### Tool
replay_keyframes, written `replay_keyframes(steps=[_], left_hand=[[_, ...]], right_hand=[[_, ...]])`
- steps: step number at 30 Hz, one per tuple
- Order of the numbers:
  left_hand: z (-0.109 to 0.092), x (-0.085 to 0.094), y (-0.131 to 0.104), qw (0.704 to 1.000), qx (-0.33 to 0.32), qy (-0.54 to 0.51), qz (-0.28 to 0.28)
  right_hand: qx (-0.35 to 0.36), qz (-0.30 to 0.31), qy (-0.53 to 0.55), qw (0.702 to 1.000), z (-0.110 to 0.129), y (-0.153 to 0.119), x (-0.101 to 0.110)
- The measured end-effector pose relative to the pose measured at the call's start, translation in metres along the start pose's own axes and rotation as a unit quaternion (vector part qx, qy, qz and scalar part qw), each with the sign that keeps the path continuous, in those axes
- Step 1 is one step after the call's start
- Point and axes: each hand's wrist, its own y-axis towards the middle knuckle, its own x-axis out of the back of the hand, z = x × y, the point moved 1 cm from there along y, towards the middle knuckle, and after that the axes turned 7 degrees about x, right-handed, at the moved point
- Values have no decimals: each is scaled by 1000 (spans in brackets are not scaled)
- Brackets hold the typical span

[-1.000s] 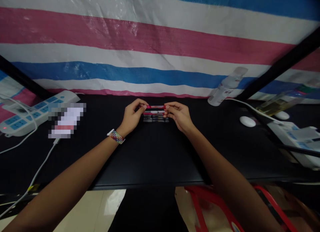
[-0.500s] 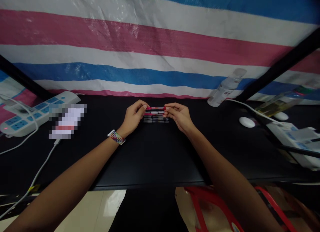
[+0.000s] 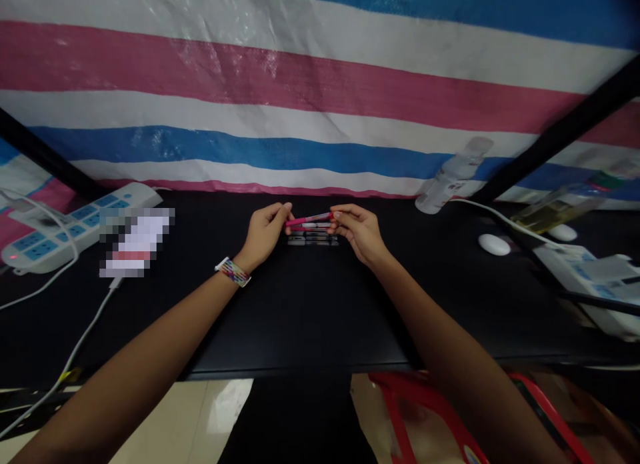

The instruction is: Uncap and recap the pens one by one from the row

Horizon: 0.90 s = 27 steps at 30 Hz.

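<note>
A pink pen (image 3: pixel 309 219) with a clear section spans the gap between my hands, its left end tilted lower. My left hand (image 3: pixel 265 234) is closed at the pen's left end, thumb raised along the fingers. The thumb and fingers of my right hand (image 3: pixel 361 234) pinch its other end. Just below lie several more pens (image 3: pixel 314 241), side by side on the black table (image 3: pixel 310 304). My fingers partly cover the ends of these pens. A colourful woven band (image 3: pixel 233 272) is around my left wrist.
On the left are a power strip (image 3: pixel 100 214) and a pixelated phone-like object (image 3: pixel 135 241) on a white cable. A clear bottle (image 3: pixel 447 181), a white mouse-like object (image 3: pixel 495 245) and another power strip (image 3: pixel 590 284) are on the right. Striped sheeting (image 3: pixel 320 84) hangs behind.
The pink pen has gone from nearly level to tilted, with its left end lowered. My left thumb has lifted and that hand has shifted slightly left; my right hand has barely moved.
</note>
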Motion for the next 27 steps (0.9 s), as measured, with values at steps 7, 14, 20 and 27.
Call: replay_keyframes(steps=[7, 14, 20, 27], left_hand=[[1, 0, 0, 1000, -14, -1, 0], [-1, 1, 0, 1000, -16, -1, -20], [0, 1, -1, 1000, -3, 12, -4], [4, 1, 2, 999, -11, -34, -1]], right_hand=[[-8, -18, 5, 1000, -2, 2, 3], [1, 2, -4, 1000, -4, 3, 5], [-9, 2, -14, 1000, -4, 4, 6], [-9, -13, 20, 1000, -3, 3, 6]])
